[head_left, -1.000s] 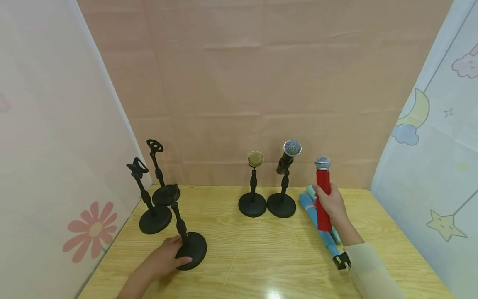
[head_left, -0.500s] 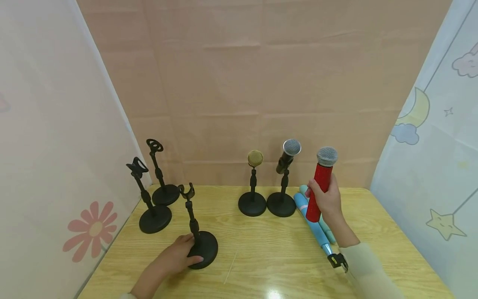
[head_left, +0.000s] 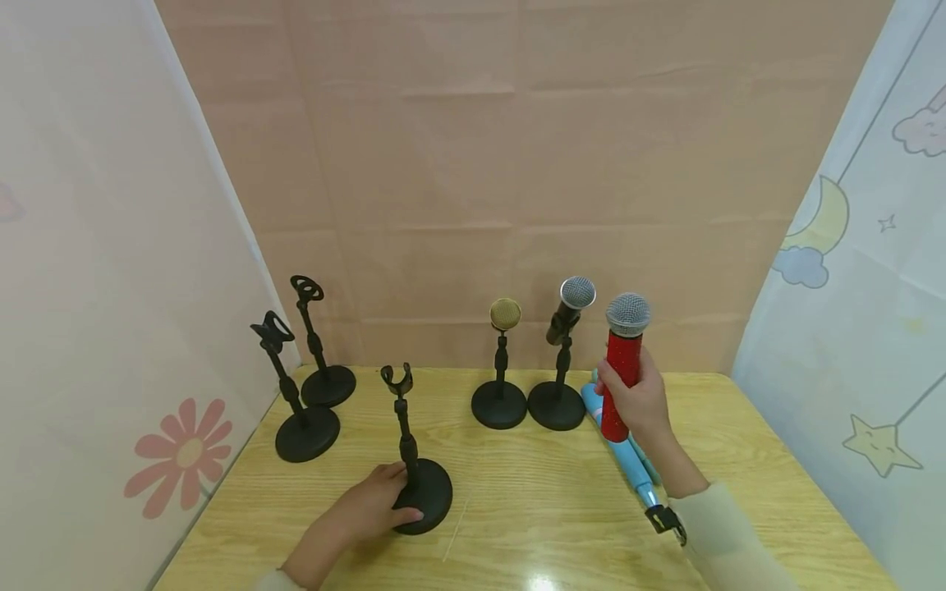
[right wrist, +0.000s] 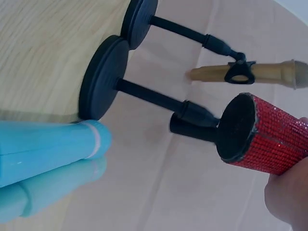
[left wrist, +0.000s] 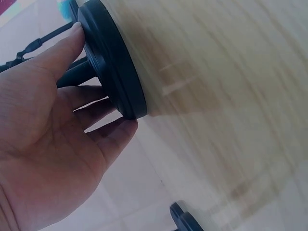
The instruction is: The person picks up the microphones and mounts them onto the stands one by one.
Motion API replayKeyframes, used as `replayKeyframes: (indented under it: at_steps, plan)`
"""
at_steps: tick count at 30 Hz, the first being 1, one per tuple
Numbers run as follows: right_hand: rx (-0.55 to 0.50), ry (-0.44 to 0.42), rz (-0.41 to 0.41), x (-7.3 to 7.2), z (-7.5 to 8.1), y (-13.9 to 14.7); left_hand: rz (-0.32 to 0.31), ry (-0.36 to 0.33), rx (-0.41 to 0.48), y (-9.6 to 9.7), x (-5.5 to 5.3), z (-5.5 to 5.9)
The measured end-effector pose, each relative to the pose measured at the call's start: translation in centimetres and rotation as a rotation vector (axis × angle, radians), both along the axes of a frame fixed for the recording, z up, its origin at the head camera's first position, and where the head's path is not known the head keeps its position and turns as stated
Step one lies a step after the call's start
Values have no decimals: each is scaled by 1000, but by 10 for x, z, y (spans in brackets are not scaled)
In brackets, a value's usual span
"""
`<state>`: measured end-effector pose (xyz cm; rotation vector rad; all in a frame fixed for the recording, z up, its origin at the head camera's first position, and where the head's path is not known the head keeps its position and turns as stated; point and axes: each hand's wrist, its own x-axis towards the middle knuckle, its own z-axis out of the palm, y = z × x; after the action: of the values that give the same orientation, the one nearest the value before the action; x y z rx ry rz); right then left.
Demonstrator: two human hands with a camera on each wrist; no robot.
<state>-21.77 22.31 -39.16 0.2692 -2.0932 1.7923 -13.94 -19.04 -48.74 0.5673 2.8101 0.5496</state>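
In the head view my left hand (head_left: 369, 505) grips the round base of a black microphone stand (head_left: 424, 497), thumb and fingers at its edge. The open cradle on top of this stand holds nothing. The left wrist view shows the same base (left wrist: 113, 57) close to the wood, between thumb and fingertips. My right hand (head_left: 641, 402) holds a red glittery microphone (head_left: 622, 357) by its body, silver mesh head up and slightly tilted. From below, the right wrist view shows the microphone's dark lower end (right wrist: 236, 127). Most of that hand is hidden there.
At the back stand a gold microphone (head_left: 506, 313) and a black one with a silver head (head_left: 578, 293), each in a stand. Two bare stands, one nearer (head_left: 307, 433) and one behind (head_left: 328, 386), are left. Light blue tubes (head_left: 628, 464) lie under my right hand.
My left hand has slid the stand to the right, and its cradle has turned. My right hand has moved slightly left with the red microphone, whose head now tips more toward me.
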Motion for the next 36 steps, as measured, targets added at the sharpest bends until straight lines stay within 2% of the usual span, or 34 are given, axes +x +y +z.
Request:
replayKeyframes:
  at_steps: [9, 15, 20, 26, 36]
  plan:
    - [-39, 143, 64, 10, 9, -20, -39, 2, -41, 26, -5, -3]
    - [-55, 150, 81, 12, 11, -24, -75, 13, -77, 41, -6, 0]
    - [-50, 139, 79, 13, 13, -26, -100, 24, -66, 49, -5, 4]
    - [-92, 135, 85, 16, 16, -32, -121, 37, -84, 58, -5, 2]
    - [-113, 263, 134, 17, 21, -45, -184, 86, -93, 77, -5, 3]
